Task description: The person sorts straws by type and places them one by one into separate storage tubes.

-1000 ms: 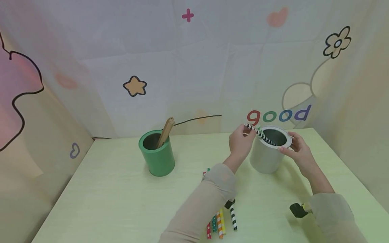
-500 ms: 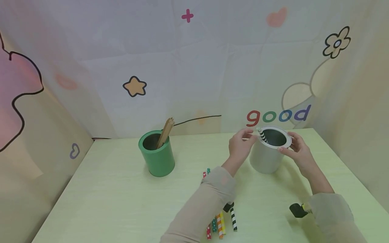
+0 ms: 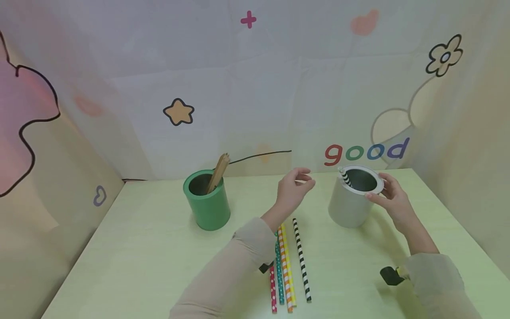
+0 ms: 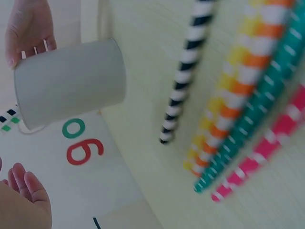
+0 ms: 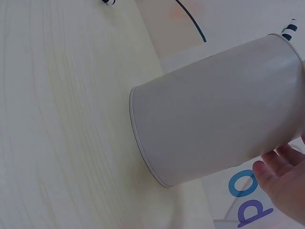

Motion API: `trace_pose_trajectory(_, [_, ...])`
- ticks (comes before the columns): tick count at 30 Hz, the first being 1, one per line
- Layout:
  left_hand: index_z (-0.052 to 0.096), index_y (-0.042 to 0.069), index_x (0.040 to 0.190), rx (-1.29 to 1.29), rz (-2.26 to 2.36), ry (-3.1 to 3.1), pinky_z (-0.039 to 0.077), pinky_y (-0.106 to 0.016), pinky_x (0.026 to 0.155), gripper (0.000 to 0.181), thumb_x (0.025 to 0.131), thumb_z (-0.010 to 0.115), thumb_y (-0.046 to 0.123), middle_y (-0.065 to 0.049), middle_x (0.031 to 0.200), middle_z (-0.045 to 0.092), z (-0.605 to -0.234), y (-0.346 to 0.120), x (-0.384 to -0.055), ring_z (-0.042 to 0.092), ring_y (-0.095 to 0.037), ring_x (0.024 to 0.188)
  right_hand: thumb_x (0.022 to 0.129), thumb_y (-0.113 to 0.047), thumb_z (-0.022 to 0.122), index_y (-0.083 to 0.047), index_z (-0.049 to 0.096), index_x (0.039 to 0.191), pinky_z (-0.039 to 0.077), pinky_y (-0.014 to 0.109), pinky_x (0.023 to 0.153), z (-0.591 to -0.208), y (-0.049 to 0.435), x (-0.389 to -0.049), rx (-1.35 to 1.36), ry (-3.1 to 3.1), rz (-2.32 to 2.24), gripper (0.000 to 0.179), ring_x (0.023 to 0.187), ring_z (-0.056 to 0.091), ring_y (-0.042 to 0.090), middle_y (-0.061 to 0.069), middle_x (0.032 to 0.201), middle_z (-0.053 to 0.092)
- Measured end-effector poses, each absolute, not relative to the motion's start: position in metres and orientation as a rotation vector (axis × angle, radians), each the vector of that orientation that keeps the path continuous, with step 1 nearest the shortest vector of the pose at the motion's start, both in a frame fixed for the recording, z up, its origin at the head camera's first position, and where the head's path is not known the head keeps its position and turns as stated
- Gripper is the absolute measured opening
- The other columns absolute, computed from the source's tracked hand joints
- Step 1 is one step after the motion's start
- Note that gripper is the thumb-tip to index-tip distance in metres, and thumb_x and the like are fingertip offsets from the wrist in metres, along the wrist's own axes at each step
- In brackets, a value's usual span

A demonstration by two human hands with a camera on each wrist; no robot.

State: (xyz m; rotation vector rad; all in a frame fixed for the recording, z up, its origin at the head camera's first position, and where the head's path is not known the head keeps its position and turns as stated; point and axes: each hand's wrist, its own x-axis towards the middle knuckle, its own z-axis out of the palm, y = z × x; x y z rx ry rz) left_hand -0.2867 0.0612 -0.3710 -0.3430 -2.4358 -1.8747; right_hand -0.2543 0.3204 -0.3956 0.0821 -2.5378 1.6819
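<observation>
My right hand [image 3: 394,199] holds a light grey cylindrical cup [image 3: 346,206] at its rim, thumb in front and fingers behind. Inside it leans a black-and-white striped straw [image 3: 345,178], with a green-and-white one beside it. My left hand [image 3: 292,190] is left of the cup, in the air, fingers loosely bent around nothing. Several paper straws lie on the table below it: black-striped [image 3: 301,259], yellow [image 3: 291,283], orange-striped [image 3: 284,266], teal dotted [image 3: 280,274] and red dotted [image 3: 272,288]. In the left wrist view, the teal straw [image 4: 252,105] shows large and blurred.
A green cup [image 3: 208,208] stands left of my left hand, with a bundle of light wooden pencils [image 3: 218,173] leaning in it. Behind the pale table [image 3: 139,257] hangs a printed cloth [image 3: 223,88]. Dark wrist devices [image 3: 392,275] sit at the sleeves.
My left hand let go of the black-and-white straw, which slid down into the grey cup, then drew back left. More of the table's straws show. My right hand stayed on the cup.
</observation>
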Motion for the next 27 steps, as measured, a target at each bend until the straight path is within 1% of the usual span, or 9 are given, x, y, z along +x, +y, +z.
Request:
trace_pose_trajectory(3, [0.056,0.016,0.111,-0.364,-1.845,-2.485,0.046,-0.019,0.063,0.029,0.083,0.061,0.019,0.001,0.094,0.063,-0.377,0.043,-0.286,0.058,-0.008,0.076,0.087,-0.022,0.055,-0.02,0.02,0.136,0.038,0.008,0.087,-0.396,0.321,-0.254,0.088,-2.516,1.701,0.06,0.129,0.022,0.037,0.02,0.137,0.022])
trace_pose_trajectory(10, [0.053,0.017,0.114,-0.317,-1.777,-2.607,0.047,-0.021,0.063,0.034,0.082,0.063,0.021,0.001,0.096,0.061,-0.395,0.009,-0.278,0.058,-0.01,0.077,0.087,-0.02,0.056,-0.02,0.021,0.135,0.038,0.005,0.084,-0.397,0.322,-0.253,0.109,-2.487,1.736,0.059,0.129,0.024,0.032,0.016,0.134,0.025])
trace_pose_trajectory(13, [0.051,0.018,0.116,-0.286,-1.735,-2.671,0.048,-0.021,0.064,0.038,0.081,0.063,0.023,0.001,0.096,0.06,-0.405,-0.004,-0.274,0.057,-0.01,0.076,0.087,-0.02,0.055,-0.02,0.021,0.136,0.038,0.006,0.085,-0.397,0.322,-0.253,0.108,-2.492,1.733,0.06,0.129,0.023,0.033,0.015,0.135,0.025])
trace_pose_trajectory(17, [0.046,0.017,0.121,-0.251,-1.72,-2.74,0.049,-0.023,0.064,0.045,0.08,0.064,0.024,-0.004,0.1,0.058,-0.419,-0.019,-0.269,0.057,-0.012,0.077,0.088,-0.021,0.054,-0.019,0.018,0.138,0.037,0.008,0.088,-0.397,0.322,-0.254,0.108,-2.515,1.711,0.062,0.13,0.021,0.036,0.016,0.136,0.023])
trace_pose_trajectory(20, [0.043,0.017,0.124,-0.201,-1.721,-2.802,0.049,-0.025,0.066,0.051,0.079,0.065,0.026,-0.005,0.103,0.056,-0.428,-0.028,-0.267,0.057,-0.014,0.08,0.088,-0.02,0.054,-0.019,0.019,0.137,0.038,0.007,0.086,-0.397,0.322,-0.254,0.112,-2.506,1.723,0.061,0.13,0.022,0.034,0.016,0.135,0.024])
trace_pose_trajectory(23, [0.04,0.018,0.126,-0.142,-1.682,-2.888,0.049,-0.026,0.069,0.055,0.078,0.066,0.027,-0.004,0.104,0.055,-0.437,-0.034,-0.265,0.057,-0.015,0.083,0.088,-0.019,0.054,-0.019,0.02,0.136,0.038,0.006,0.085,-0.398,0.321,-0.255,0.11,-2.504,1.727,0.06,0.129,0.023,0.032,0.015,0.135,0.024])
trace_pose_trajectory(27, [0.038,0.017,0.127,-0.134,-1.635,-2.977,0.049,-0.026,0.065,0.059,0.077,0.068,0.028,-0.003,0.104,0.054,-0.45,-0.041,-0.261,0.056,-0.015,0.08,0.088,-0.021,0.053,-0.019,0.018,0.138,0.038,0.008,0.088,-0.398,0.321,-0.256,0.093,-2.533,1.703,0.061,0.13,0.021,0.034,0.018,0.138,0.021])
